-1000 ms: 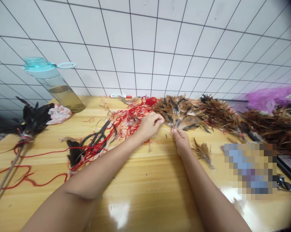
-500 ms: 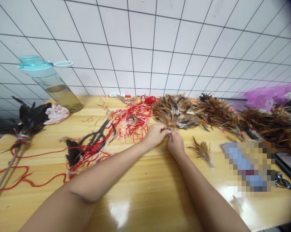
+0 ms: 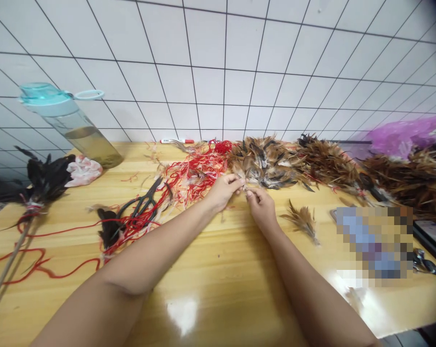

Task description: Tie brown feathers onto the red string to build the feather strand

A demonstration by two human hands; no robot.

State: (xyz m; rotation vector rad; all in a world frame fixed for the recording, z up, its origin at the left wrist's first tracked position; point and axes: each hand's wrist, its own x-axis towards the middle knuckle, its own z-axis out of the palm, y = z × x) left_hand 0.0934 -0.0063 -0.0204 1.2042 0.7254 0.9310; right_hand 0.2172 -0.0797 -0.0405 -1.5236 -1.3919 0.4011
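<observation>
My left hand [image 3: 224,190] and my right hand [image 3: 260,205] meet at the near edge of a pile of brown feathers [image 3: 266,161] on the wooden table [image 3: 211,270]. Both hands pinch with closed fingers at the feather stems, fingertips nearly touching. A small loose tuft of brown feathers [image 3: 302,219] lies just right of my right hand. A tangle of red string [image 3: 194,176] lies just left of my left hand.
Black scissors [image 3: 142,205] lie in the red string. A teal-capped bottle [image 3: 71,125] leans at the back left by a black feather duster [image 3: 40,180]. More brown feathers [image 3: 409,180] and a purple bag [image 3: 402,137] lie at the right. A red pen [image 3: 176,141] rests by the tiled wall.
My left hand drew back from the pile to meet my right hand, and both now pinch at the feather stems a little higher up the table.
</observation>
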